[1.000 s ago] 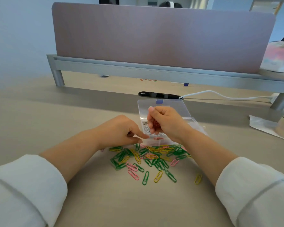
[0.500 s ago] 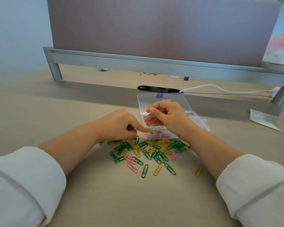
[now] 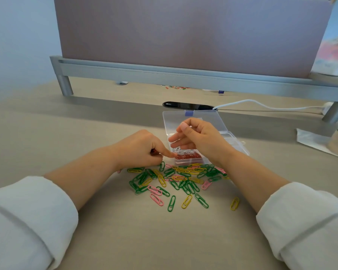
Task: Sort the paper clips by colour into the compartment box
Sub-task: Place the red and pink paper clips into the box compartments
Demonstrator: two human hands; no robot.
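A clear compartment box (image 3: 240, 147) lies on the desk with its lid (image 3: 172, 118) open flat behind it. Red clips (image 3: 189, 156) fill its nearest compartment, and white clips (image 3: 180, 151) lie in the one behind. A loose pile of green, yellow and pink paper clips (image 3: 176, 178) is spread in front of the box. My right hand (image 3: 201, 141) hovers over the box, fingers spread, nothing visible in it. My left hand (image 3: 141, 149) is curled on the desk left of the box, its index fingertip touching the box's near left corner.
A grey rail (image 3: 164, 73) carrying a mauve partition (image 3: 183, 36) crosses the back of the desk. A black cable slot (image 3: 187, 105) and white cable (image 3: 261, 106) lie behind the box. A silvery wrapper (image 3: 316, 141) sits at right. Stray clips (image 3: 174, 87) lie beyond the rail.
My right hand held a bunch of red clips above the box, lowered, and now has its fingers spread; the red clips lie in the near compartment. My left hand stayed put.
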